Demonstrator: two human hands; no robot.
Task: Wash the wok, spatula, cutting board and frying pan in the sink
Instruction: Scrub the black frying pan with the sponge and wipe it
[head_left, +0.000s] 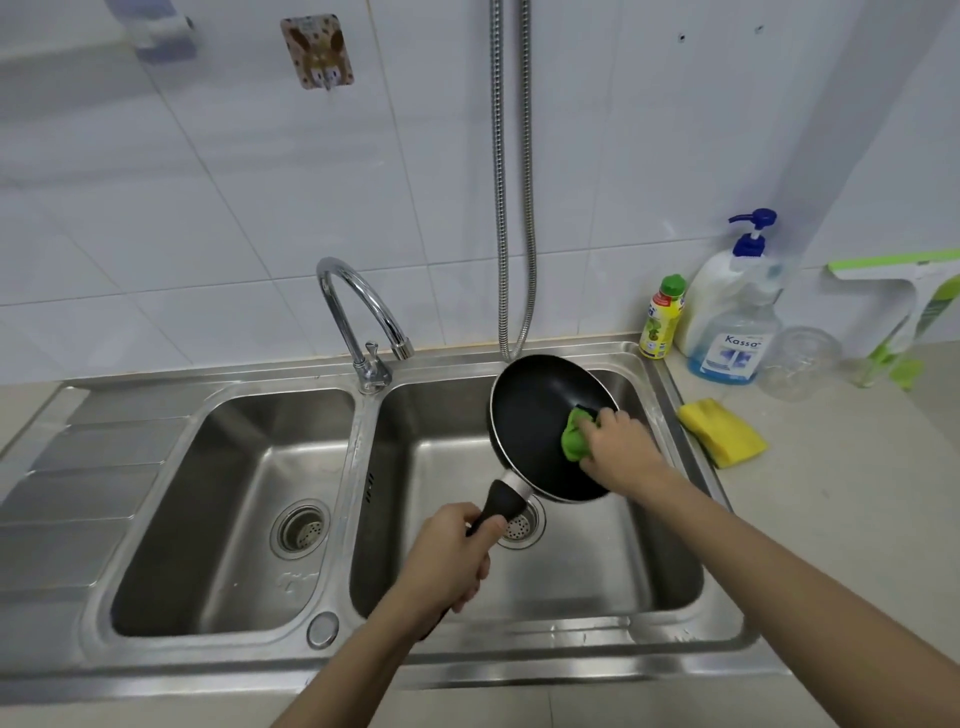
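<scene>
The left hand (451, 558) was clenched around the black handle of the frying pan (535, 415), holding the pan tilted above the right basin of the stainless-steel sink (363, 665), its dark inner face turned toward the camera. The right hand (618, 441) gripped a green scrubbing pad (574, 438) and pressed it against the pan's inside, near the right rim. Below the handle sat the right basin's drain strainer (522, 525); the left basin held only its own strainer. The curved chrome faucet (363, 312) rose from the back rim between the two basins, its spout ending just left of the pan. On the tabletop (831, 519) to the right lay a yellow sponge (722, 431), close to the sink's edge. Behind it, by the tiled wall, stood a small yellow bottle with a green cap (662, 319), a large pump bottle (732, 291) and a clear glass jar (800, 361).
</scene>
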